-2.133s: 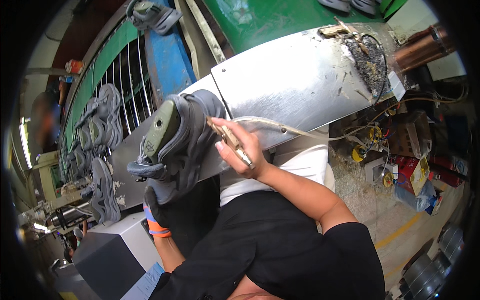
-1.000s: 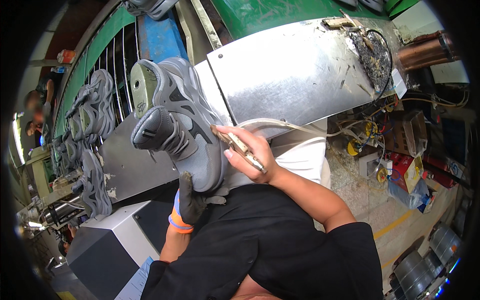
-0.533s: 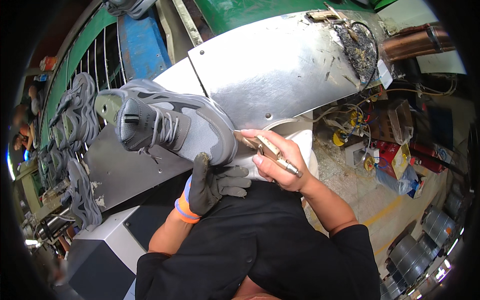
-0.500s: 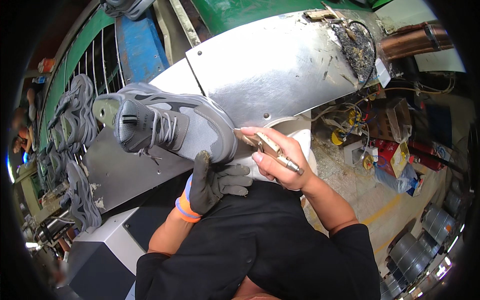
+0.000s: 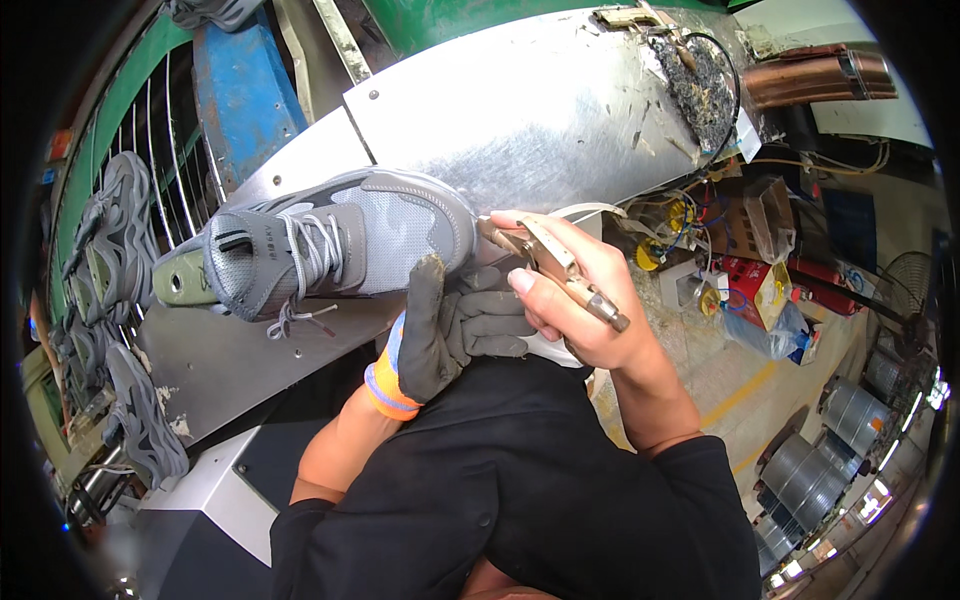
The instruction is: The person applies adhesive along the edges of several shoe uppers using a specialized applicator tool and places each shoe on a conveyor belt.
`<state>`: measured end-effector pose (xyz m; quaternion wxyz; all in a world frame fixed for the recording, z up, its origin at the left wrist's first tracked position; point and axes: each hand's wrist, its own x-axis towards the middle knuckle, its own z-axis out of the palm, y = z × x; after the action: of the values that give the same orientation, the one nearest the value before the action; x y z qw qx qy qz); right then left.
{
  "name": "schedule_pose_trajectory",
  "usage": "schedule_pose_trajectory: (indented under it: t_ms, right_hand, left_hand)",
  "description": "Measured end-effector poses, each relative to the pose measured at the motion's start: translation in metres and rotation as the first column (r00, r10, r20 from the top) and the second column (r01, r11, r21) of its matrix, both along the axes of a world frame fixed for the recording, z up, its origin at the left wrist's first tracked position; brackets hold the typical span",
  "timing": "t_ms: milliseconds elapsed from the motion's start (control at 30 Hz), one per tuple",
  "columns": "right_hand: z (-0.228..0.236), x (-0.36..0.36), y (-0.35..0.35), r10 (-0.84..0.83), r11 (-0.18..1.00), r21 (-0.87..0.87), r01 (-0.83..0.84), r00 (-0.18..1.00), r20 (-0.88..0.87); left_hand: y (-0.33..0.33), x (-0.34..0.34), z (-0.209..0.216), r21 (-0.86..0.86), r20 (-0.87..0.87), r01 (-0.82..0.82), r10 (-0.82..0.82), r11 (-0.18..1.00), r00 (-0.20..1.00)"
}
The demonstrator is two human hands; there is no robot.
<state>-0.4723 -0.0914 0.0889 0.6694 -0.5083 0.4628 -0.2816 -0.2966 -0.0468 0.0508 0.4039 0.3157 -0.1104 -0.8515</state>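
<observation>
A grey sneaker (image 5: 395,230) with light mesh and grey laces lies over the metal table, its toe towards the right. A green shoe last (image 5: 185,278) shows at its heel end. My left hand (image 5: 450,325), in a dark grey glove with an orange cuff, rests at the near side of the toe; its thumb touches the shoe and its fingers stretch out to the right. My right hand (image 5: 590,300) is bare and closed round a small metal hand tool (image 5: 556,258) with a cylindrical end. The tool's tip is close to the toe edge; whether they touch I cannot tell.
A shiny metal table (image 5: 510,110) carries a dirty black patch (image 5: 697,85) at its far right. More grey sneakers (image 5: 115,230) sit at the left by a rack. Hoses, a red box (image 5: 745,285) and metal canisters (image 5: 808,478) stand at the right.
The view has shifted a little. The sneaker lies farther left and has turned slightly; its last shows more. Both hands stay by the toe, with the gloved fingers nearer to the right hand.
</observation>
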Motion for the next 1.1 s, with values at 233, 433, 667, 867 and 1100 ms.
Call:
schedule_pose_trajectory:
  t_ms: [233, 433, 667, 867, 1100]
  right_hand:
    - [-0.022, 0.01, 0.021, -0.084, 0.944, -0.325, 0.049, 0.992, -0.095]
    - [-0.07, 0.024, 0.02, -0.141, 0.764, -0.642, 0.061, 0.987, -0.073]
    - [-0.083, -0.044, -0.045, -0.241, 0.861, -0.392, 0.324, 0.939, 0.246]
    - [-0.08, -0.067, -0.108, -0.495, 0.713, -0.285, 0.641, 0.748, 0.442]
    - [-0.081, -0.075, -0.107, -0.503, 0.758, -0.168, 0.631, 0.728, 0.466]
  left_hand:
    - [-0.014, -0.001, -0.014, 0.008, 0.01, -0.016, 0.016, 1.0, 1.0]
    - [-0.021, 0.011, -0.05, -0.324, 0.144, 0.008, 0.041, 0.946, 0.989]
    - [0.007, 0.123, 0.048, -0.648, 0.762, 0.407, 0.534, 0.644, 0.367]
    - [0.03, 0.207, 0.078, -0.082, 0.861, 0.665, 0.39, 0.742, -0.328]
    - [-0.011, 0.154, 0.08, -0.438, 0.841, 0.419, 0.527, 0.795, -0.12]
